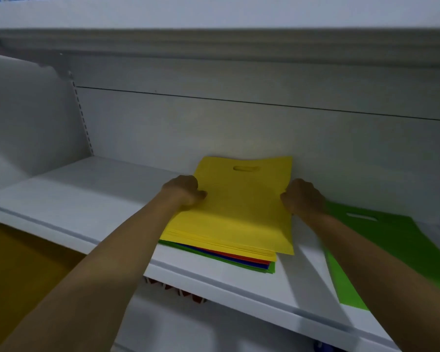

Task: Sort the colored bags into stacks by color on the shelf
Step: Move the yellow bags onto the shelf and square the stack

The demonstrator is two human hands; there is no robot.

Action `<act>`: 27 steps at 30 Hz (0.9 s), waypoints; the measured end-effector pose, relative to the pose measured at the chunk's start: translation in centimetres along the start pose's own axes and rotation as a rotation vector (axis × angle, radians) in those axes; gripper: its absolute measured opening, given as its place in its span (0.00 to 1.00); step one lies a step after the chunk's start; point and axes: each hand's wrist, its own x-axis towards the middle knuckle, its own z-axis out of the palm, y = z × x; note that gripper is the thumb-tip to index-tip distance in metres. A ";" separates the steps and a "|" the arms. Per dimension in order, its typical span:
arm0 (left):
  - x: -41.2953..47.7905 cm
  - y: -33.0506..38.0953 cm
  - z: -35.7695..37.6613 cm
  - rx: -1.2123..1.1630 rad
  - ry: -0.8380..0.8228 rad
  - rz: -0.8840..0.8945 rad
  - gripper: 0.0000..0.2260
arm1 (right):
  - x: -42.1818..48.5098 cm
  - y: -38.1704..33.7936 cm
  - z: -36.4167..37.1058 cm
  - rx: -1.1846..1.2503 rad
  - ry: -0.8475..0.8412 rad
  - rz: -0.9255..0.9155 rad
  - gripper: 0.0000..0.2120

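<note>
White shelf (99, 199), smooth and matte, dim light; front lip runs diagonally down to the right. Behind it a plain white back panel (214, 123) with one thin horizontal seam, and a slotted upright (83, 123) at the left corner. Upper shelf (214, 39) hangs close overhead, its underside in shadow. Lower left, below the shelf edge, a dull yellow-brown surface (23, 275) — too blurred to identify. Small red-and-white items (178, 290) peek out under the front lip; cannot tell what they are. On the right part of the shelf a green bag (391, 240) lies flat, handle cut-out toward the back panel, its near corner overhanging the lip; the right forearm crosses over part of it. Centre of the shelf: a mixed pile (239, 260) showing green, blue and red edges at the front, with several yellow layers stacked on top. Uppermost is a yellow bag (241, 207), flat, cut-out handle at the far end near the back panel, its near right corner jutting a little past the layers below. Left grip (186, 190) sits at the bag's left edge, fingers curled, thumb on top, pinching the edge. Right grip (304, 196) sits at the opposite right edge, fingers likewise curled onto it — the yellow bag lies directly between the two. How many yellow layers each grip holds cannot be told.
</note>
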 end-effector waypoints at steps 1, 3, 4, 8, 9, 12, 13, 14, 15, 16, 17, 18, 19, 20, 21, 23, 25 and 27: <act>0.3 -0.1 0.1 -0.023 -0.017 0.017 0.26 | -0.4 -0.1 -0.2 -0.100 0.045 -0.017 0.07; 0.7 -0.3 0.3 -0.046 -0.033 0.050 0.27 | -1.0 -0.1 -0.6 -0.187 0.124 -0.040 0.11; 0.8 -0.4 0.3 -0.048 -0.032 0.067 0.27 | -1.2 -0.1 -0.7 -0.135 0.144 -0.031 0.12; 1.0 -0.6 0.6 -0.087 -0.015 0.111 0.24 | -1.1 -0.2 -1.1 0.437 0.301 0.077 0.08; 0.8 -0.6 0.7 -0.105 0.005 0.115 0.24 | -1.2 -0.3 -1.3 0.561 0.325 0.096 0.06; 0.8 -0.2 0.8 -0.254 0.092 0.121 0.24 | -1.9 -0.6 -2.1 0.851 0.355 0.142 0.04; 0.9 -0.1 0.7 -0.362 0.096 0.115 0.24 | -2.1 -0.6 -2.4 0.921 0.366 0.153 0.05; 1.0 0.2 0.5 -0.500 0.078 0.104 0.25 | -2.4 -0.6 -2.9 0.977 0.376 0.165 0.06; 1.3 0.5 0.4 -0.649 0.046 0.095 0.26 | -2.7 -0.4 -3.3 1.015 0.384 0.177 0.07; 1.5 0.8 0.1 -0.783 0.019 0.096 0.28 | -3.1 -0.1 -3.8 1.031 0.388 0.192 0.08; 1.6 1.3 -0.2 -0.877 0.006 0.106 0.28 | -3.4 0.4 -4.2 1.034 0.396 0.204 0.09; 1.6 1.9 -0.4 -0.921 0.005 0.123 0.27 | -3.7 0.9 -4.7 1.017 0.402 0.220 0.08; 1.6 2.7 -0.7 -0.917 0.023 0.147 0.26 | -3.9 1.6 -5.1 0.991 0.410 0.236 0.08; 1.5 3.6 -0.9 -0.877 0.060 0.180 0.24 | -4.2 2.4 -5.6 0.949 0.411 0.257 0.06; 1.3 4.6 -1.1 -0.823 0.107 0.213 0.22 | -4.6 3.3 -6.1 0.911 0.408 0.278 0.04; 0.5 7.0 -1.3 -0.742 0.195 0.280 0.20 | -5.6 5.0 -7.0 0.876 0.386 0.319 0.11; -0.6 9.7 -1.3 -0.713 0.230 0.343 0.19 | -6.9 6.6 -7.6 0.889 0.365 0.331 0.19; -1.8 12.7 -1.1 -0.720 0.232 0.398 0.18 | -8.2 8.6 -8.3 0.871 0.364 0.368 0.23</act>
